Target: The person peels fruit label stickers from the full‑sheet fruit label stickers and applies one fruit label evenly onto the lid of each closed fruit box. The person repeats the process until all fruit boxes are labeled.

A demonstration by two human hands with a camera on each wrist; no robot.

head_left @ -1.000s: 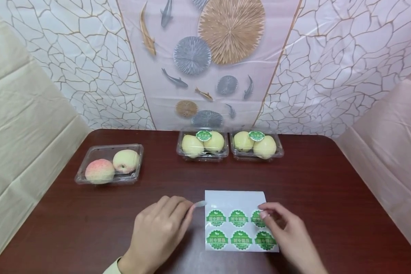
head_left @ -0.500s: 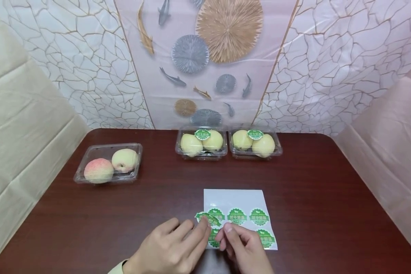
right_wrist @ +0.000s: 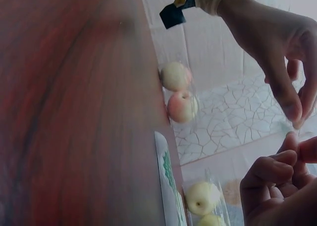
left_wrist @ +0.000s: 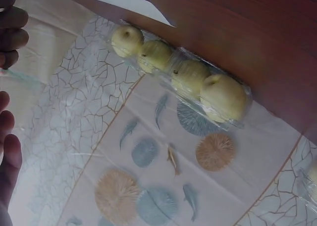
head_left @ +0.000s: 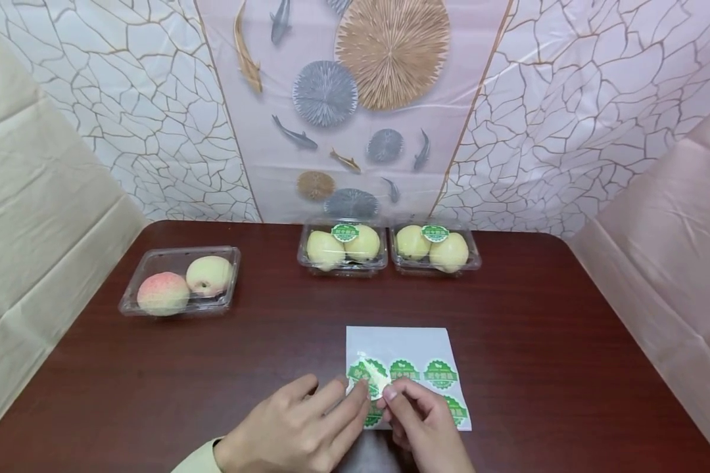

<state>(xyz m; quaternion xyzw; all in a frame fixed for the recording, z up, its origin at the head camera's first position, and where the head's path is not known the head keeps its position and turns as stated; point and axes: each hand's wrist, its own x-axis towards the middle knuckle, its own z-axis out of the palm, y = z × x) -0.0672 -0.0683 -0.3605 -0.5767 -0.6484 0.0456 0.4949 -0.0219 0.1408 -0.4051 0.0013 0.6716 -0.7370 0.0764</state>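
Observation:
In the head view, a round green-and-white sticker (head_left: 365,372) is held up over the white sticker sheet (head_left: 396,338), with glare across it. My left hand (head_left: 302,424) pinches its lower left part between thumb and fingers. Thumb and forefinger of my right hand (head_left: 423,420) pinch its right edge. The fingertips of both hands come close together in the right wrist view, where the sticker shows only as a pale sliver. Beneath the hands, the sheet lies on the table with several green stickers in rows; the hands hide some of them.
Two clear boxes of pale yellow fruit, one left (head_left: 342,248) and one right (head_left: 434,248), stand at the table's back, each with a green sticker on its lid. A clear box with two peaches (head_left: 180,282) sits at the left, no sticker showing. Patterned cloth (head_left: 355,131) hangs behind.
My right hand has left the sheet's right side and moved left to the sticker in my left hand. My left hand has shifted right, bringing the sticker over the sheet, its green face now showing.

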